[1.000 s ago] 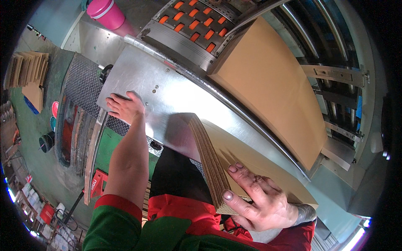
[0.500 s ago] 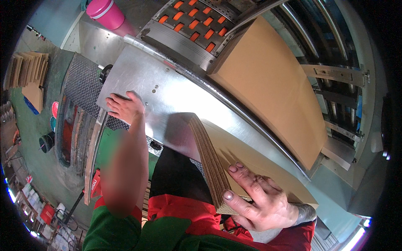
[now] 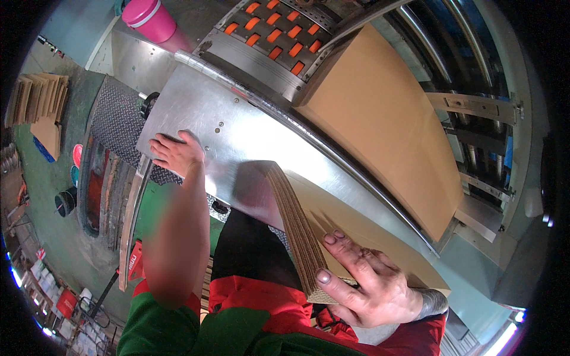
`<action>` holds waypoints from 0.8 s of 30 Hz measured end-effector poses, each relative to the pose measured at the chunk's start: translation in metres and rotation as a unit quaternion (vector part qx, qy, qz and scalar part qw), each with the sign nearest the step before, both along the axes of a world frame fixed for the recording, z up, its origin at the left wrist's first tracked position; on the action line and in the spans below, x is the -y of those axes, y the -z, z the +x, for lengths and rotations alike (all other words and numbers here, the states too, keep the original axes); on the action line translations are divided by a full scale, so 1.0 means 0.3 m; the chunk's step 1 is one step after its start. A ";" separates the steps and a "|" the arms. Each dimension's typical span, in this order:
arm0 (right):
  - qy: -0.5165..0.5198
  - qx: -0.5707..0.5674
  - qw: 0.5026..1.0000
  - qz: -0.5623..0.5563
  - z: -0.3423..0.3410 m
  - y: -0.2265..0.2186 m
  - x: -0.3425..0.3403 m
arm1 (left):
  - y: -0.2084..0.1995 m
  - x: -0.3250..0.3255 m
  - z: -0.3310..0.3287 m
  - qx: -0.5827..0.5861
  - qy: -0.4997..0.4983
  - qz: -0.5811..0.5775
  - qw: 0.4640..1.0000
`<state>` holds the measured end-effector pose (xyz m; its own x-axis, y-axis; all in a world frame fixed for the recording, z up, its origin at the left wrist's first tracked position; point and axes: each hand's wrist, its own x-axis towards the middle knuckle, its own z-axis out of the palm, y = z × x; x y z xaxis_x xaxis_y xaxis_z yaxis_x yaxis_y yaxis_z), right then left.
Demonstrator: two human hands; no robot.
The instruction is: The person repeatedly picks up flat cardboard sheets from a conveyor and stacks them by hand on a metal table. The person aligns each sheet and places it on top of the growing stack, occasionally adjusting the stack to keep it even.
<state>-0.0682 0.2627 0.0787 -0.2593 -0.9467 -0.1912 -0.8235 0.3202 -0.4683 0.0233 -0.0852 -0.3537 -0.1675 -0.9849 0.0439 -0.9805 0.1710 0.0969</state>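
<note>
My left hand lies flat, fingers spread, on the left part of a shiny metal table. Nothing is in it. A thick stack of brown corrugated cardboard sheets rests along the table's near side, its layered edges facing left. My right hand grips the near corner of this stack. Its fingers stretch over the top sheet, one fingertip at the layered edge, and the thumb is partly hidden at the near side. Beyond the table's rounded bar, another pile of brown cardboard sits against the machine.
Orange rollers sit in a metal plate at the far side. A pink lidded tumbler stands at the far left. Metal machine bars are at the right. Folded cardboard lies stacked on the green floor, near a black bucket.
</note>
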 end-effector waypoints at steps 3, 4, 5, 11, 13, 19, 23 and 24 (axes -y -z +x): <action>0.007 0.003 1.000 -0.005 0.000 0.000 0.003 | -0.001 0.000 0.000 0.005 -0.001 0.003 1.000; 0.011 0.004 1.000 -0.005 0.001 0.001 0.005 | -0.001 0.000 0.000 0.007 -0.001 0.001 1.000; 0.009 0.003 1.000 -0.006 0.000 -0.002 0.005 | -0.001 0.000 0.000 0.005 -0.001 0.004 1.000; 0.010 0.010 1.000 -0.009 -0.004 0.000 0.006 | 0.006 0.001 0.002 0.000 0.002 -0.003 1.000; 0.018 0.015 1.000 -0.009 -0.002 0.001 0.008 | 0.009 0.001 0.003 0.011 0.004 -0.010 1.000; 0.015 0.013 1.000 -0.001 -0.005 -0.009 0.007 | 0.013 0.002 0.004 -0.004 0.003 -0.009 1.000; 0.018 0.015 1.000 -0.003 -0.002 -0.007 0.009 | 0.011 0.003 0.004 -0.002 0.003 -0.005 1.000; 0.022 0.016 1.000 -0.003 0.000 -0.007 0.010 | 0.010 0.003 0.004 0.001 0.003 -0.003 1.000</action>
<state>-0.0683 0.2598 0.0807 -0.2938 -0.9360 -0.1937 -0.7936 0.3518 -0.4963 0.0247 -0.0861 -0.3566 -0.1738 -0.9835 0.0497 -0.9796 0.1779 0.0931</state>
